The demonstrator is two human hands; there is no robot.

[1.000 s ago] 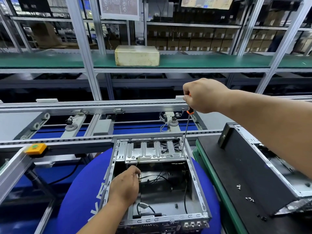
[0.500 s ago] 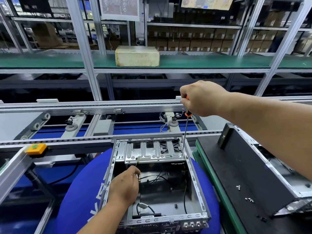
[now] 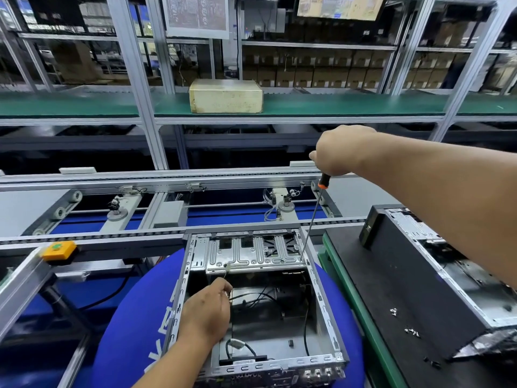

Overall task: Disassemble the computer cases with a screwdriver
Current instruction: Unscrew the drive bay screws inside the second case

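An open metal computer case [image 3: 326,303] lies on a round blue pad [image 3: 131,317] in front of me. A silver drive bracket [image 3: 251,254] spans its far end. My right hand [image 3: 340,154] grips the orange and black handle of a long screwdriver [image 3: 312,221]. The screwdriver's tip touches the bracket's right end. My left hand [image 3: 207,312] rests inside the case at its left wall, fingers curled round a thin wire that rises to a small white connector [image 3: 228,266].
A second case [image 3: 436,278] lies on the black mat at the right, with loose screws [image 3: 411,330] beside it. A conveyor frame with an orange button box [image 3: 58,249] runs behind. A beige box [image 3: 226,96] sits on the green shelf.
My right hand has risen slightly and shifted left, tilting the screwdriver more over the bracket's right end. My left hand has stayed at the case's left wall.
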